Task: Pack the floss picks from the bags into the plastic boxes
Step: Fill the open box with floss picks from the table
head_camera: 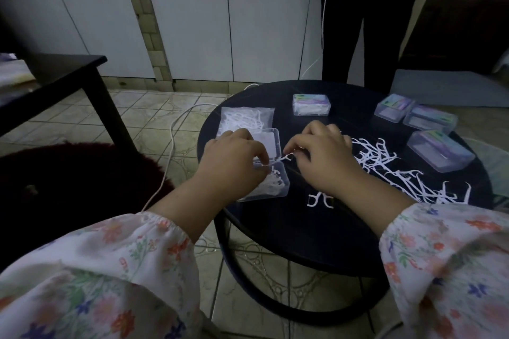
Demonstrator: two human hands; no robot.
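My left hand (234, 157) and right hand (321, 151) each in a pinching grip on one floss pick (283, 159), above the open box (271, 187), loose picks (385, 170) at three o'clock on the table (289, 228)

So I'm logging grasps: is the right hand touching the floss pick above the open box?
Touching. The head view shows the right hand pinching the floss pick at its fingertips.

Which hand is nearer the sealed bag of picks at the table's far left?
Left. The left hand sits just below the bag, overlapping its near edge; the right hand is farther right.
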